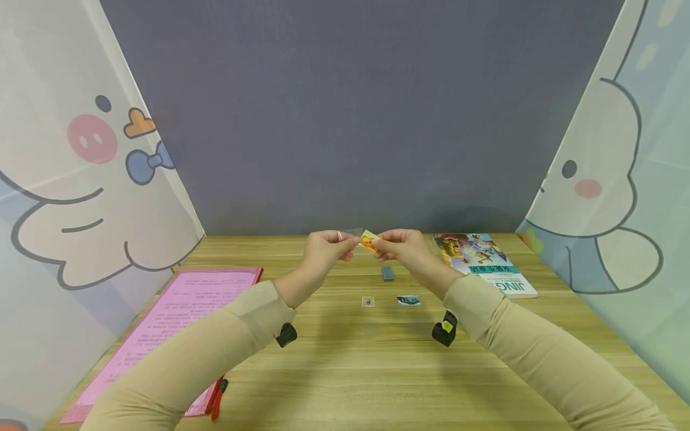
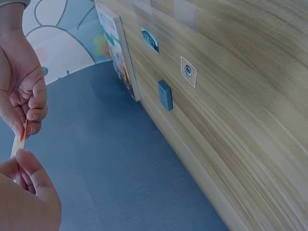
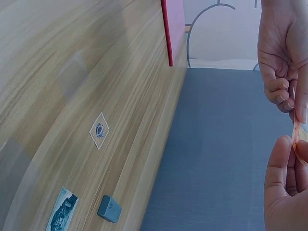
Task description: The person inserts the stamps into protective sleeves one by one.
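Observation:
Up over the back of the table, my two hands meet fingertip to fingertip. My right hand [image 1: 405, 246] pinches a small yellow and orange printed stamp [image 1: 367, 239] between thumb and fingers. On the other side my left hand [image 1: 322, 254] pinches a clear plastic sleeve [image 1: 353, 231], which overlaps the stamp's edge in the head view. From the left wrist the stamp [image 2: 18, 144] shows nearly edge-on between the hands. How far the stamp sits within the sleeve I cannot tell.
Below lie a small square stamp [image 1: 368, 301], a dark landscape stamp [image 1: 408, 300] and a blue-grey block [image 1: 387, 274]. Clear sleeves [image 2: 186, 13] lie nearby. A picture book [image 1: 501, 272] stands at right, a pink sheet in a red-edged folder [image 1: 178, 311] at left. A grey partition [image 1: 356, 120] rises behind.

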Tool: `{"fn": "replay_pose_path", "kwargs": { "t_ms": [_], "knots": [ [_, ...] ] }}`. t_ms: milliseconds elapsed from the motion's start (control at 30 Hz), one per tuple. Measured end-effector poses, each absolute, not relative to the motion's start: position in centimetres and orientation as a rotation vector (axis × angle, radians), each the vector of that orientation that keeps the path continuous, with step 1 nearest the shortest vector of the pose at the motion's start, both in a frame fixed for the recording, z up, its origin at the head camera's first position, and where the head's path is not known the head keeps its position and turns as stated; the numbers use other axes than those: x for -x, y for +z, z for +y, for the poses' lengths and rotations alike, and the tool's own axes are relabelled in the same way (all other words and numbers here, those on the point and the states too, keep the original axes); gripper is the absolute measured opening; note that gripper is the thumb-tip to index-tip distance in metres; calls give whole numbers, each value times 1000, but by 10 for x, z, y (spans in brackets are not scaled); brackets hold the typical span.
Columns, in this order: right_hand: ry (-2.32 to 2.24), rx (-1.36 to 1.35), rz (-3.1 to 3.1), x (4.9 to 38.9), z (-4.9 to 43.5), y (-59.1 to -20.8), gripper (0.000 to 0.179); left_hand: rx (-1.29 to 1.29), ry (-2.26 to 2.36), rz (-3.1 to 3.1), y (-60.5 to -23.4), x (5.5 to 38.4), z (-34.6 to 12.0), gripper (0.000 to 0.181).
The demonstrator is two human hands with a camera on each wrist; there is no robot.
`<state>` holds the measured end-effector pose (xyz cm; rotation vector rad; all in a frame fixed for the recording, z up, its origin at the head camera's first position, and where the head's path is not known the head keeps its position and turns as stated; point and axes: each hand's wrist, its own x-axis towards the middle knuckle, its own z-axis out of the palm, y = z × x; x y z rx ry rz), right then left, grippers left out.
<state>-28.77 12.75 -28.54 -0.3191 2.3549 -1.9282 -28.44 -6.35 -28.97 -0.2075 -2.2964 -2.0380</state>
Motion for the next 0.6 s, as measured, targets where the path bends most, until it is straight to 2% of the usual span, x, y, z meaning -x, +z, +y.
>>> {"fn": "replay_pose_path", "kwargs": {
  "t_ms": [600],
  "knots": [
    [-1757,353,2358,288,133,-276,26,261,-1932,-2421,-292,288,-65,20]
  ]
}}
